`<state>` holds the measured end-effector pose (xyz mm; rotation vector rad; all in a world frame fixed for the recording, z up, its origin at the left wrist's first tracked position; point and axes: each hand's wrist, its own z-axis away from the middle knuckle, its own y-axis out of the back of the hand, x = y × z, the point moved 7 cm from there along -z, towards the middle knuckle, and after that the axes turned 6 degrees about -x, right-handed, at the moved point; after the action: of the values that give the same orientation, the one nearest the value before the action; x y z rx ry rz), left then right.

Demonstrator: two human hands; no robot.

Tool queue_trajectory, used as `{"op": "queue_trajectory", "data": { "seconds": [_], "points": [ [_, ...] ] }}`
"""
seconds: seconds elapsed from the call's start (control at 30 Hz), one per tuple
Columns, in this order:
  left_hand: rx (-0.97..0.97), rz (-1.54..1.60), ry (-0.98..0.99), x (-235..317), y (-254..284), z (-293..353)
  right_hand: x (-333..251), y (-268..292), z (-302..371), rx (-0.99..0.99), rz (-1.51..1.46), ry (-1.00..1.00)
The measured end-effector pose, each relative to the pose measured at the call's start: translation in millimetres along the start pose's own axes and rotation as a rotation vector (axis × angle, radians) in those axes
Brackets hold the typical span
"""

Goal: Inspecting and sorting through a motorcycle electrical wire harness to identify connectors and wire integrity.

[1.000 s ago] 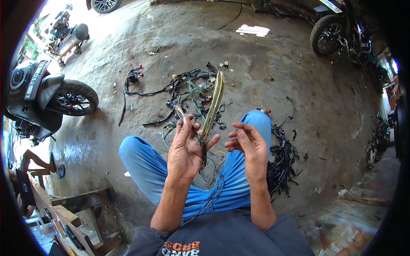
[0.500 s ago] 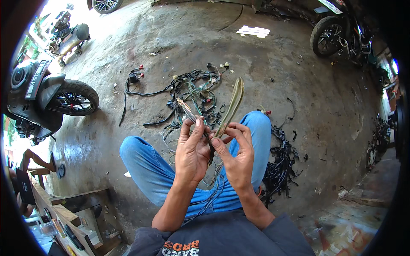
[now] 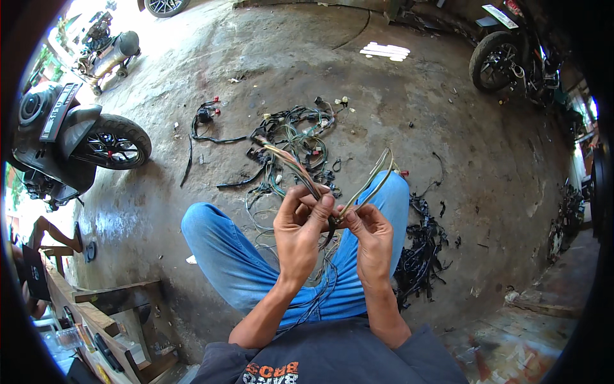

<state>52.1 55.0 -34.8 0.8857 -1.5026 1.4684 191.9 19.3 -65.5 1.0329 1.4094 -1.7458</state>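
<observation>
Concrete floor (image 3: 441,134) lay beneath. Centre frame: left hand (image 3: 298,235) pinched wire bundle (image 3: 297,168), right hand (image 3: 373,248) pinched pale wires (image 3: 369,196); seemed light, bendy, best held low.

wires (image 3: 298,166) sheathed in smooth plastic, floor (image 3: 473,160) laid in rough, mostly matt concrete, jeans (image 3: 220,240) made of worn denim, shirt (image 3: 358,355) made of matt cloth, bench (image 3: 99,319) built of bare wood

Over on the left stands a dark scooter (image 3: 32,152), its black wheel (image 3: 116,142) on the stained floor (image 3: 448,141); a wheeled compressor (image 3: 112,59) sits beyond in the glare. A sandal (image 3: 90,251) lies near a wooden frame (image 3: 118,292). Far off to the right, a motorbike (image 3: 536,72) is parked, a patch of light (image 3: 385,51) near it.
</observation>
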Motion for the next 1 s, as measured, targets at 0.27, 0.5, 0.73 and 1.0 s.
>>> {"op": "queue_trajectory", "data": {
  "seconds": [0.27,0.5,0.73,1.0],
  "points": [
    [-0.037,-0.353,-0.209,12.6,-11.3,6.3,3.5,4.3,4.1,-0.031,0.001,-0.021],
    [-0.035,-0.517,-0.22,15.4,-11.5,19.2,8.9,1.8,9.1,-0.03,-0.008,-0.06],
    [-0.055,-0.608,-0.286,16.8,-9.6,21.3,14.4,0.9,7.4,-0.037,-0.017,-0.075],
    [-0.055,-0.585,-0.272,11.9,-6.4,22.4,16.4,-0.8,7.6,-0.053,-0.031,-0.077]
  ]
}}
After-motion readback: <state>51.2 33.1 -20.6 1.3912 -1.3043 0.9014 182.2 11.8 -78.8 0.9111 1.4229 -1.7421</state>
